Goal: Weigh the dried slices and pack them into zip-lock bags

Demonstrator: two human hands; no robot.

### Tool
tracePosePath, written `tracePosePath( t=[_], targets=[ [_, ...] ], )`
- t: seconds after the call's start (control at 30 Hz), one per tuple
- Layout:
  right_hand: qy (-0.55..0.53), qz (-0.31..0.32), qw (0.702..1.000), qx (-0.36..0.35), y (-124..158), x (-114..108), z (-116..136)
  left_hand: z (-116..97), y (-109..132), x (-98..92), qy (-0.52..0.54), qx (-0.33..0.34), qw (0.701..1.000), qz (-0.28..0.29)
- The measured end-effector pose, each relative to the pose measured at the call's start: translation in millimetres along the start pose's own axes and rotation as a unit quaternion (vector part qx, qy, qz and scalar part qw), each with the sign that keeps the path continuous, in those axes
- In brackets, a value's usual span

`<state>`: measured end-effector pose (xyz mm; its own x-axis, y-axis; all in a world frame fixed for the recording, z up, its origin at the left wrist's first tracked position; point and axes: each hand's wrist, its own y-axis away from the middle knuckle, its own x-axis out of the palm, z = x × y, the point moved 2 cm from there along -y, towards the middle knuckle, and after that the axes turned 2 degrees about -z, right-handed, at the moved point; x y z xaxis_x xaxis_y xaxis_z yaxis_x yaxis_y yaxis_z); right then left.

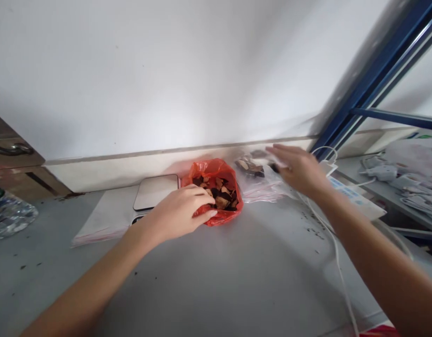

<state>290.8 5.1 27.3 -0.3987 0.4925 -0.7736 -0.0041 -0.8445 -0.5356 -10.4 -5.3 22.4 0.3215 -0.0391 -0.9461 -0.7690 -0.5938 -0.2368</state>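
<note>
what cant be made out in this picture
All in the head view:
White-topped scale, near side: mostly hidden by the left hand and wrist.
Red bag, near-left rim: covered by the left hand.
Right hand: blurred, so any hold is unclear.
Clear container: cut off by the left edge.

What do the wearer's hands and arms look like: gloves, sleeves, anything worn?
Left hand and right hand are both ungloved. No sleeve, watch or bracelet shows on the left forearm or right forearm. No ring visible on the left hand; the right is too blurred to rule one out. No markings stand out on either arm.
</note>
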Motion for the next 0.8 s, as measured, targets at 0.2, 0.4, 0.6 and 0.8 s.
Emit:
tracePosePath(
  t=[0.2, 0.4, 0.6, 0.8],
  targets=[
    [-0.080, 0.130, 0.977, 0.149, 21, 21, -15, -1, -2, 1.5, 0.014, -0.029, 0.996, 0.084],
    [-0.080, 0.003, 0.996, 0.041, -1, 10, 36, 5, 0, -2.2, 0.022, -0.028, 0.994, 0.101],
    [-0.099, 0.263, 0.950, -0.137, -19, 30, 118, 22, 18, -32.6, 0.037, -0.104, 0.992, 0.066],
    [-0.080, 0.390, 0.909, -0.125, -31, 52, 175, 54, 56, -72.5, 0.021, -0.238, 0.962, 0.133]
  ],
)
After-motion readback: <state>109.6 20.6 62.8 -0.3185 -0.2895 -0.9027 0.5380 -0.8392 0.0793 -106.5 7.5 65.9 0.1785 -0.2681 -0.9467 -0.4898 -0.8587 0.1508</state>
